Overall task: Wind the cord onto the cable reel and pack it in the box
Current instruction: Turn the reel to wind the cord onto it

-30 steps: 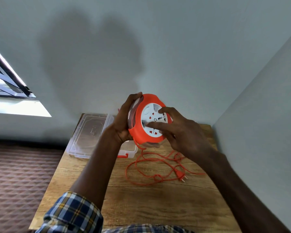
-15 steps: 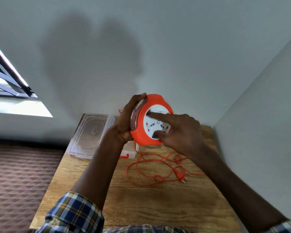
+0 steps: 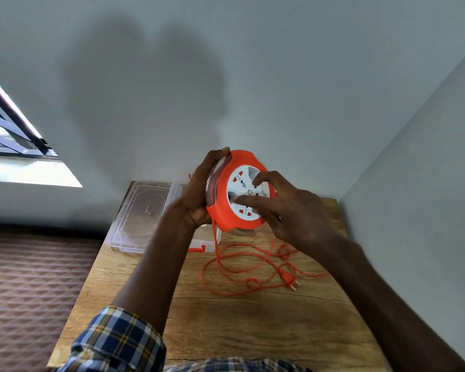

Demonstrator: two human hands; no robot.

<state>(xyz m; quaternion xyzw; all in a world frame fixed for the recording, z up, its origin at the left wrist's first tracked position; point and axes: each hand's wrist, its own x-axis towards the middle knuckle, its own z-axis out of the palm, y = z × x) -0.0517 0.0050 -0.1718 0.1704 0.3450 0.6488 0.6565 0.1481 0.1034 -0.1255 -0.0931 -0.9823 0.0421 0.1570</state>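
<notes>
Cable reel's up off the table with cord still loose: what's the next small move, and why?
Probably turn the white face again with the right hand while the left hand steadies the cable reel. Most of the cord and its plug still lie on the table.

We can read no text, brand or number anywhere. The reel (image 3: 227,208) has small marks on its white face, too blurred to make out, and the clear lid (image 3: 142,210) shows faint unreadable embossing.
</notes>
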